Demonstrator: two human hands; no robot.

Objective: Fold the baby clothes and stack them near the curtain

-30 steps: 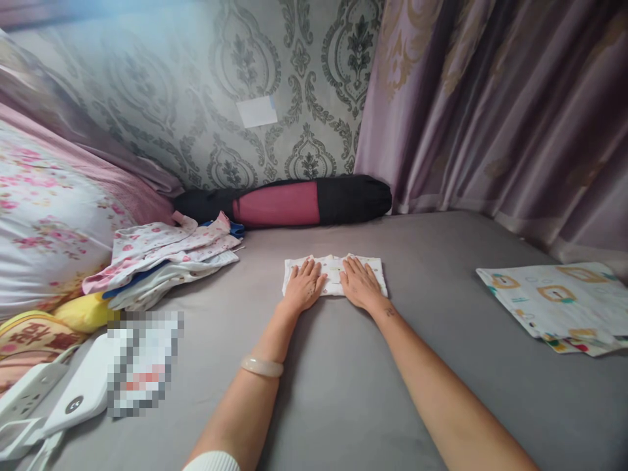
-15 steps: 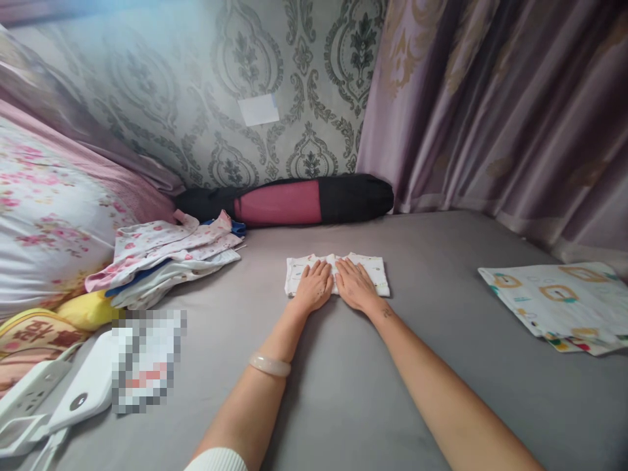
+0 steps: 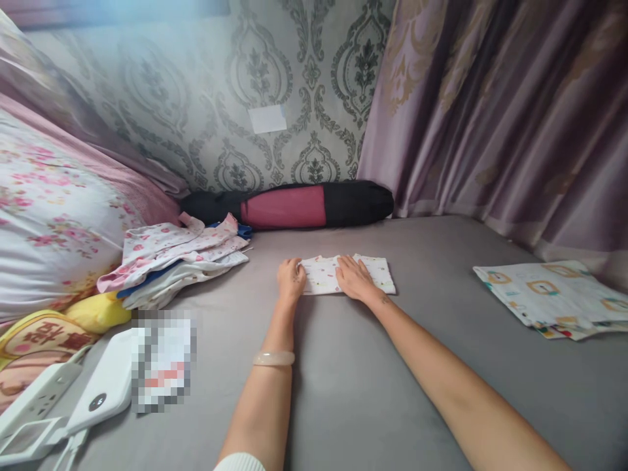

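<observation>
A folded white garment (image 3: pixel 324 277) with small coloured prints lies flat on the grey bedsheet (image 3: pixel 338 379). At its left edge is my left hand (image 3: pixel 290 277), its fingers curled around the border of the cloth. My right hand (image 3: pixel 354 277) rests palm down on the middle of the garment, fingers stretched out, and covers part of the print. A pale bangle (image 3: pixel 273 358) circles my left wrist.
To the left lies a pile of clothes (image 3: pixel 181 252) beside a floral pillow (image 3: pixel 53 216). Nearer are a white power bank (image 3: pixel 105 383) and a power strip (image 3: pixel 42 399). A black and pink roll (image 3: pixel 284 207) lies along the wall; folded printed cloth (image 3: pixel 549 291) is at right.
My left hand has slid from lying flat on the garment to its left edge, with the fingers now curled. The right hand stays flat on it. The view has shifted slightly.
</observation>
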